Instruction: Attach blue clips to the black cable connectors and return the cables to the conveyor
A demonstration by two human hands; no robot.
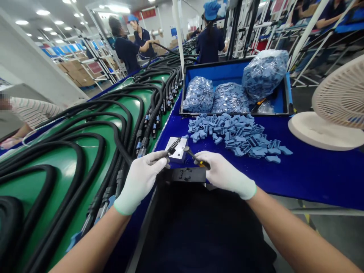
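Round ceiling lights (42,12) brighten the pale ceiling (54,22). White metal racks (96,57) stand along the far side, holding cardboard boxes (75,72). The floor (335,242) is grey.

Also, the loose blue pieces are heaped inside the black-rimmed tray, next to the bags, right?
Not quite: the loose blue pieces lie heaped on the blue table cover, in front of the black-rimmed tray, not inside it, as the head view shows. The bags are in the tray, as you said.
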